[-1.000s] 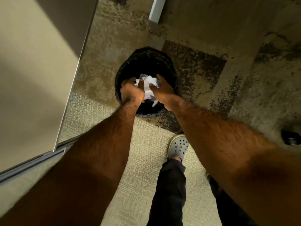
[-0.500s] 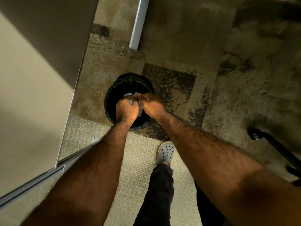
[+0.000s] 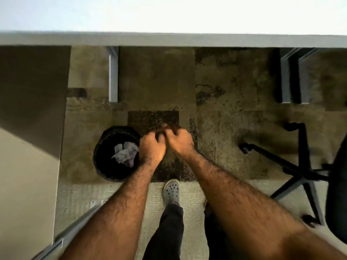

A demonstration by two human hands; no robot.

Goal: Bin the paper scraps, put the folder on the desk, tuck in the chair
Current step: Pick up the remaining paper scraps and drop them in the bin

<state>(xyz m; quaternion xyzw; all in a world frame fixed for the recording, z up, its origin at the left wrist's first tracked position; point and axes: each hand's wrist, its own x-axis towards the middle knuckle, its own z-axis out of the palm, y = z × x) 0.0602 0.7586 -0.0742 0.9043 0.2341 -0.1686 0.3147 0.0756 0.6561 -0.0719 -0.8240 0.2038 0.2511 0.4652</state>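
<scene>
Crumpled white paper scraps [image 3: 125,152] lie inside the round black bin [image 3: 101,166] on the carpet at the left. My left hand [image 3: 152,147] and my right hand [image 3: 179,140] are pressed together just right of the bin, fingers curled, with nothing visible in them. The desk [image 3: 169,40], a pale top with a grey front edge, runs across the top of the view. The black office chair [image 3: 308,173] stands at the right, pulled out from the desk, its star base and wheels showing. No folder is in view.
A beige cabinet or partition [image 3: 28,128] fills the left side. Grey desk legs [image 3: 113,76] stand behind the bin, and darker legs [image 3: 293,77] are at the far right. My grey clog [image 3: 171,190] rests on the lighter carpet strip.
Both hands let go of the paper, which now lies in the bin, and moved right and out of it. The view has lifted, and the desk and chair have come into sight.
</scene>
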